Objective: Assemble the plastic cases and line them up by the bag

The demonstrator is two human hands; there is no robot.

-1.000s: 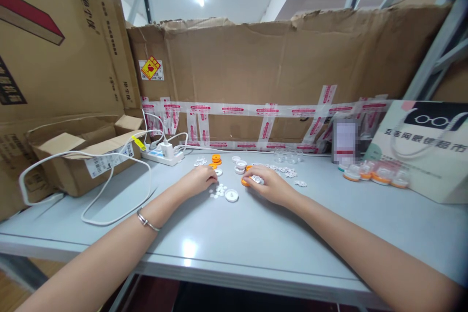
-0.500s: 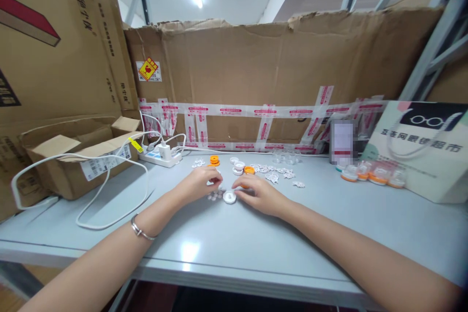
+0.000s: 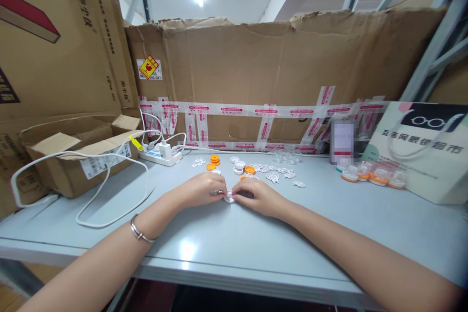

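Note:
A small white round plastic piece [image 3: 229,199] lies on the table between my hands, its upper side partly covered by fingertips. My left hand [image 3: 204,189] is closed in a pinch over its left side; whatever is between those fingertips is hidden. With thumb and forefinger, my right hand [image 3: 261,196] grips the piece at its right edge. Just beyond my hands are orange rings [image 3: 215,159], stacked white round pieces [image 3: 239,165] and another orange ring [image 3: 249,169]. Several small white cut-out parts [image 3: 272,177] lie to the right of these.
Capped clear-and-orange containers [image 3: 378,174] stand by a paper bag [image 3: 424,156] at right, near a phone-like device [image 3: 342,141] with a blurred screen. On the left are a power strip [image 3: 161,156], a looping white cable [image 3: 109,224] and an open carton [image 3: 73,170]. Large cardboard [image 3: 237,68] walls the back.
My left hand has moved right and slightly down, from beside the white round piece to its left edge. My right hand stays at the right edge, its fingers slightly closer in.

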